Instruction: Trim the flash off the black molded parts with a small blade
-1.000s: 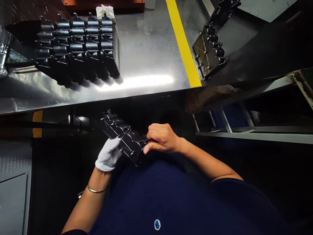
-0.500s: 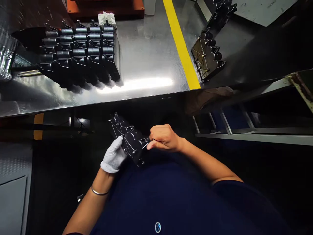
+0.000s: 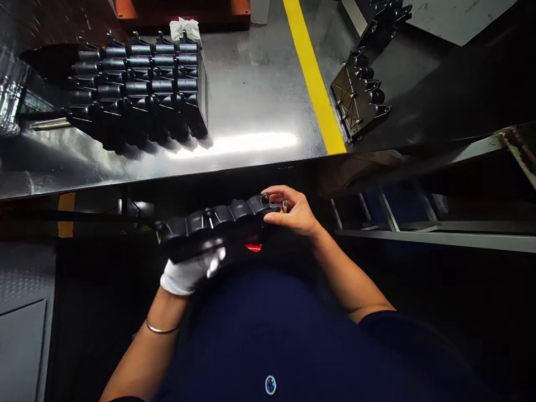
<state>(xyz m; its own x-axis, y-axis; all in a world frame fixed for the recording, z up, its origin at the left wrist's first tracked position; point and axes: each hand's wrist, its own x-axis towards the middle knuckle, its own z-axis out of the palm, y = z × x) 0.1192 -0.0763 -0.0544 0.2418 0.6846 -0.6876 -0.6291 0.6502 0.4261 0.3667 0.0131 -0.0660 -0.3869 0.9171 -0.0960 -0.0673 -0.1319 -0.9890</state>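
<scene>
A black moulded plastic part (image 3: 209,226) with a ribbed, rounded row of cells lies crosswise in front of my body, held in both hands below the steel table's edge. My left hand (image 3: 188,276), in a white glove, grips it from underneath at the left. My right hand (image 3: 293,212), bare, pinches its right end between thumb and fingers. A small red item (image 3: 253,247) shows under the part, partly hidden. A small metal piece (image 3: 285,205) shows by my right fingers; I cannot tell what it is.
Rows of stacked black parts (image 3: 138,89) stand on the steel table (image 3: 251,100), with a white cloth (image 3: 185,29) behind them. A yellow stripe (image 3: 312,72) crosses the table. Beyond it lies another black part (image 3: 358,95). A metal rack (image 3: 389,223) stands at the lower right.
The black part has turned from a diagonal pose, pinned face up, to lying crosswise with its ribbed side up. It has risen slightly, and my right hand has shifted up to its right end.
</scene>
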